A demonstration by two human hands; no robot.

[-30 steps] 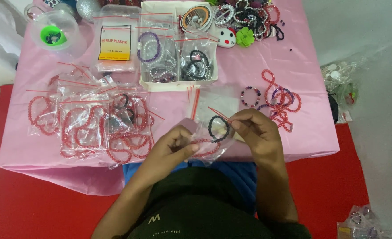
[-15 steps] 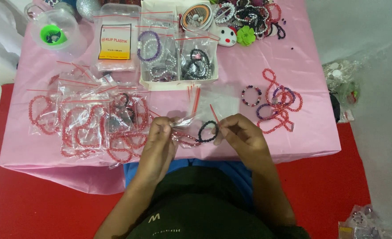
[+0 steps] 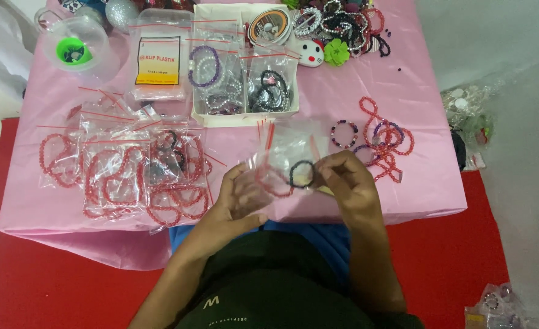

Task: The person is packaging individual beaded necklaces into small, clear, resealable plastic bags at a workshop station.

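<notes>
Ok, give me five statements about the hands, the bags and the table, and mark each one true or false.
1. The right hand pinches a dark bead bracelet. True.
2. The left hand holds a small clear zip bag with a red strip. True.
3. The table is covered with a blue cloth. False: the cloth is pink.
4. Bagged red bracelets lie on the table on the left hand's side. True.
5. The white box at the far middle of the table holds nothing. False: it holds bagged bracelets, one purple and others dark.
</notes>
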